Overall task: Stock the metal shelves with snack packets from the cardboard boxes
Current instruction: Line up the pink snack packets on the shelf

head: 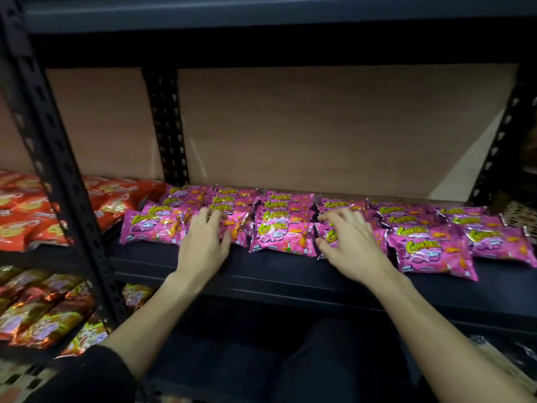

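Several pink snack packets (pixel 283 237) with green lettering lie in overlapping rows along a dark metal shelf (pixel 279 274). My left hand (pixel 203 242) rests flat on a packet left of the middle, its fingers spread and nearly straight. My right hand (pixel 348 242) lies on a packet (pixel 328 237) right of the middle, fingers spread over its top and thumb at its front edge. Neither hand lifts a packet. No cardboard box shows.
Orange-red packets (pixel 116 199) fill the shelf section to the left, beyond a black slotted upright (pixel 58 170). Mixed orange packets (pixel 43 309) sit on the lower left shelf. A brown back panel (pixel 319 126) closes the shelf behind. Another shelf board (pixel 261 13) hangs overhead.
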### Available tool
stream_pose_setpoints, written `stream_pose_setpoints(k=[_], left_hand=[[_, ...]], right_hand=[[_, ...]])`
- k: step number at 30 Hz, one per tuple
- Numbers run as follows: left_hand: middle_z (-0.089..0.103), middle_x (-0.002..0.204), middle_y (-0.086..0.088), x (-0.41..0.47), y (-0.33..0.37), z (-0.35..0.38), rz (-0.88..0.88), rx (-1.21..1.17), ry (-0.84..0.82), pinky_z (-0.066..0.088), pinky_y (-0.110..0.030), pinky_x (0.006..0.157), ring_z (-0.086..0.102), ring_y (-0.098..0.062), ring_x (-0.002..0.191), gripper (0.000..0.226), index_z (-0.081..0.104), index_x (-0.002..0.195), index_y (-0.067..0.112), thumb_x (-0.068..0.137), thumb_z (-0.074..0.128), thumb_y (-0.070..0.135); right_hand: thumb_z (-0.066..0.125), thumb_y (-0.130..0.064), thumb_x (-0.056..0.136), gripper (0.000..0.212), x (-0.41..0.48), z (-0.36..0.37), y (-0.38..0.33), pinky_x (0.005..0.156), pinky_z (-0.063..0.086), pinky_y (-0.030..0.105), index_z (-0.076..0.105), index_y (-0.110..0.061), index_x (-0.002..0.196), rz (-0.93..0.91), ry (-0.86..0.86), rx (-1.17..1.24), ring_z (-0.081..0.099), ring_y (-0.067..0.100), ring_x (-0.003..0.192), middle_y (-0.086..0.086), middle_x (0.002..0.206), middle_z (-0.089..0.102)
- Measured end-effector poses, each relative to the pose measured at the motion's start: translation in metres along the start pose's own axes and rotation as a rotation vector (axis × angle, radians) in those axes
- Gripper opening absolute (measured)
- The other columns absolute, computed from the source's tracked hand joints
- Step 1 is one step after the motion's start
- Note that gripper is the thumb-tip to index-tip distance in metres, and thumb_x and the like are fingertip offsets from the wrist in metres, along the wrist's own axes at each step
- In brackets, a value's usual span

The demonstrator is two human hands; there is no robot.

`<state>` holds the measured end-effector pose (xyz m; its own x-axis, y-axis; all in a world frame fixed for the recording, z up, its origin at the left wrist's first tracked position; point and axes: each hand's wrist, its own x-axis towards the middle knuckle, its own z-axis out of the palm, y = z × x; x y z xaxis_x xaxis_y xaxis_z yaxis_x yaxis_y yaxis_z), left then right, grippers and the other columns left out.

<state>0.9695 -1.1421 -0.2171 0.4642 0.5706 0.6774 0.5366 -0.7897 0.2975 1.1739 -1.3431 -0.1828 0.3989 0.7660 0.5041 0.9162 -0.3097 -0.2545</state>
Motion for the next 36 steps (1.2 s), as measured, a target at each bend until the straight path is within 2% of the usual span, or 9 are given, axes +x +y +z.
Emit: stream_pose_setpoints(k=[5,7,12,17,22,29,36], left_hand=[[0.05,0.111,-0.003,0.0,-0.016,0.004,-0.045,0.048,-0.075,0.042,-0.031,0.065,0.053,-0.024,0.104,0.02,0.058,0.11,0.014,0.093,0.062,0.024],[0.051,0.112,-0.002,0.0,-0.018,0.003,-0.042,0.041,-0.077,0.045,-0.031,0.067,0.053,-0.022,0.104,0.021,0.058,0.111,0.015,0.093,0.062,0.024],[0.054,0.106,-0.002,-0.002,-0.031,-0.006,-0.055,0.007,0.013,0.045,-0.034,0.073,0.053,-0.023,0.098,0.019,0.059,0.105,0.014,0.09,0.065,0.024],[0.051,0.119,-0.016,-0.009,-0.068,-0.024,-0.284,0.037,0.217,0.05,-0.045,0.08,0.05,-0.036,0.106,0.03,0.057,0.115,0.006,0.091,0.064,0.022],[0.046,0.127,-0.022,-0.01,-0.089,-0.032,-0.46,0.07,0.159,0.048,-0.05,0.081,0.046,-0.041,0.113,0.039,0.05,0.127,0.002,0.096,0.056,0.025],[0.047,0.127,-0.019,-0.003,-0.093,-0.031,-0.472,0.068,0.138,0.052,-0.048,0.08,0.047,-0.037,0.115,0.042,0.05,0.128,0.004,0.096,0.057,0.029],[0.051,0.124,-0.018,-0.009,-0.089,-0.041,-0.446,0.143,0.167,0.045,-0.046,0.09,0.05,-0.036,0.111,0.039,0.055,0.123,0.006,0.095,0.058,0.033]], right_hand=[[0.062,-0.032,0.093,0.04,0.01,0.015,-0.019,0.102,0.027,0.034,0.055,-0.023,0.131,-0.03,-0.022,0.029,0.037,0.02,0.123,-0.002,0.128,0.048],[0.061,-0.033,0.093,0.041,0.015,0.021,-0.027,0.102,0.027,0.034,0.054,-0.024,0.132,-0.041,-0.029,0.029,0.036,0.019,0.122,-0.002,0.128,0.048],[0.06,-0.032,0.093,0.045,0.025,0.031,-0.041,0.102,0.028,0.037,0.052,-0.023,0.136,-0.051,-0.053,0.022,0.037,0.02,0.123,-0.001,0.129,0.047],[0.059,-0.032,0.094,0.047,0.028,0.04,-0.051,0.106,0.027,0.039,0.05,-0.022,0.14,-0.054,-0.092,0.028,0.036,0.021,0.126,0.0,0.135,0.046],[0.059,-0.033,0.095,0.046,0.028,0.049,-0.061,0.108,0.026,0.041,0.05,-0.025,0.14,-0.06,-0.105,0.024,0.035,0.021,0.128,0.001,0.139,0.044],[0.06,-0.031,0.095,0.045,0.027,0.052,-0.065,0.106,0.025,0.039,0.051,-0.024,0.138,-0.05,-0.109,0.041,0.035,0.02,0.129,0.001,0.14,0.043],[0.062,-0.031,0.094,0.047,0.019,0.046,-0.064,0.108,0.027,0.042,0.052,-0.021,0.139,-0.026,-0.109,0.071,0.038,0.023,0.126,0.002,0.136,0.047]])
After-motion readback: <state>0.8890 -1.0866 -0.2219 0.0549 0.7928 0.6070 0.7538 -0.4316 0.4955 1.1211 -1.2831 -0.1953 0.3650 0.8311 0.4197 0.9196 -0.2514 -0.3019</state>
